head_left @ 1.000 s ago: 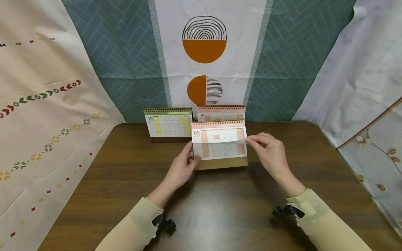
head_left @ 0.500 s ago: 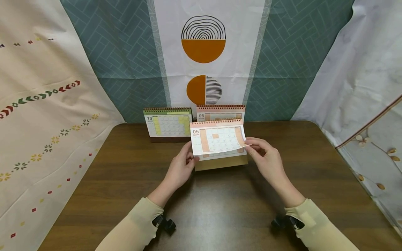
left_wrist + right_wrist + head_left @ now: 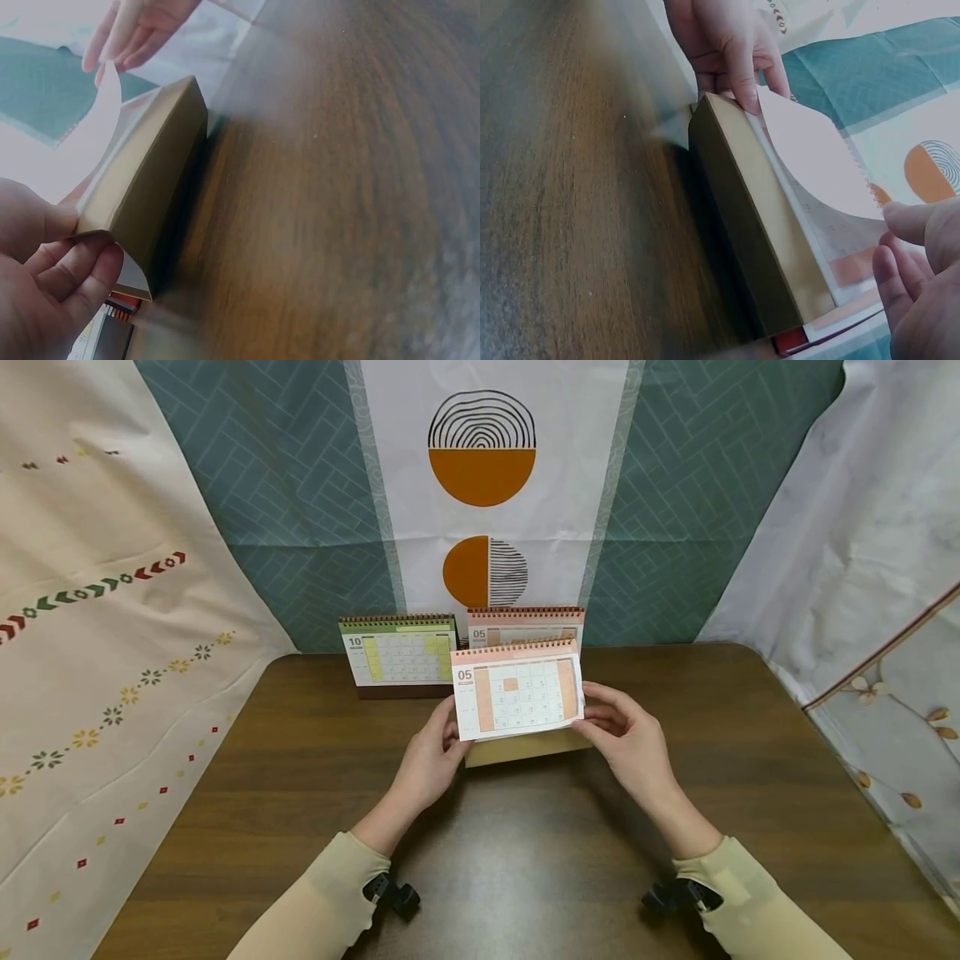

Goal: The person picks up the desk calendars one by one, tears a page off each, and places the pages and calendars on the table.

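Note:
A pink desk calendar with a tan stand [image 3: 528, 748] stands mid-table, its top page [image 3: 521, 697] marked 05. On its left lower corner my left hand [image 3: 432, 750] grips the stand, thumb in front and fingers behind, as the left wrist view shows. At the other side my right hand [image 3: 632, 739] holds the page's right edge between thumb and fingers. That page [image 3: 810, 161] bows away from the sheets beneath it in the right wrist view. The hands cover both side edges of the calendar.
Behind stand a green calendar [image 3: 405, 658] marked 10 and another pink calendar [image 3: 525, 627] marked 05, partly hidden by the front one. The brown wooden table [image 3: 517, 860] ends at a patterned cloth backdrop [image 3: 300, 527], with white cloth [image 3: 840, 568] on the right.
The lifted page has come down over the sheet below, my right hand moving slightly left and down with it. My left hand keeps its grip at the left corner.

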Motion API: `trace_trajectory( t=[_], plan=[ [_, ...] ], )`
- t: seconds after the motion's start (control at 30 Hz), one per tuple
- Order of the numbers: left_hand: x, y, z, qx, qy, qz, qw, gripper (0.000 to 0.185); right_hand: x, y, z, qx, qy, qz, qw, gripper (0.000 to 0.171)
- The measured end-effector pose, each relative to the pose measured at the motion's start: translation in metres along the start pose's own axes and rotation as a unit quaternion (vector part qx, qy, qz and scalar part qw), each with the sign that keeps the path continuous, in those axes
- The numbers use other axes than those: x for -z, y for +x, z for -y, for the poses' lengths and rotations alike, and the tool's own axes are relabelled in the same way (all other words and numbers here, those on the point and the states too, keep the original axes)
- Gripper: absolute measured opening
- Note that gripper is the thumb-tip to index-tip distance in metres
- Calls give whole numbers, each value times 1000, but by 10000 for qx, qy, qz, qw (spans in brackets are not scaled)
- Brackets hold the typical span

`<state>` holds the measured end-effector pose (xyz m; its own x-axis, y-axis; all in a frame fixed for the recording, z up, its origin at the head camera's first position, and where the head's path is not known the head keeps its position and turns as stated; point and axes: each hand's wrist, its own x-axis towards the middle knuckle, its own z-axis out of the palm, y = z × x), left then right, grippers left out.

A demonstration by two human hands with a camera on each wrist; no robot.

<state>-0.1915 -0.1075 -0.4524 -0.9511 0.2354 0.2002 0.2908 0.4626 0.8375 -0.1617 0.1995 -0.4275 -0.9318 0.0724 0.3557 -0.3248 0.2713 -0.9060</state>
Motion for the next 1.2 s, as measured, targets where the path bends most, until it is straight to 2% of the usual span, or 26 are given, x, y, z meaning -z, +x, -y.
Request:
trace_trajectory(
  t=[0.33, 0.5, 0.67, 0.83, 0.93, 1.03, 1.2],
  plan=[
    [1, 0, -1, -25, 27, -20, 10000, 70, -9, 3, 0, 714, 83, 10, 9974, 51],
    [2, 0, -1, -20, 41, -26, 10000, 70, -11, 4, 1, 843, 59, -62, 9964, 47],
    [2, -1, -2, -23, 36, -23, 10000, 70, -12, 7, 4, 958, -193, -217, 9950, 33],
    [3, -1, -1, -56, 90, 23, 9999, 70, -8, 19, 13, 1246, -613, -504, 9890, 13],
    [3, -1, -1, -40, 93, 39, 9999, 70, -2, 29, 20, 1226, -846, -831, 9853, 8],
    [2, 0, -2, 22, 46, 43, 10000, 71, 3, 39, 26, 1060, -919, -1169, 9832, 12],
    [0, 0, -2, 40, 55, 45, 10000, 72, 6, 51, 32, 918, -748, -1438, 9825, 16]
  ],
)
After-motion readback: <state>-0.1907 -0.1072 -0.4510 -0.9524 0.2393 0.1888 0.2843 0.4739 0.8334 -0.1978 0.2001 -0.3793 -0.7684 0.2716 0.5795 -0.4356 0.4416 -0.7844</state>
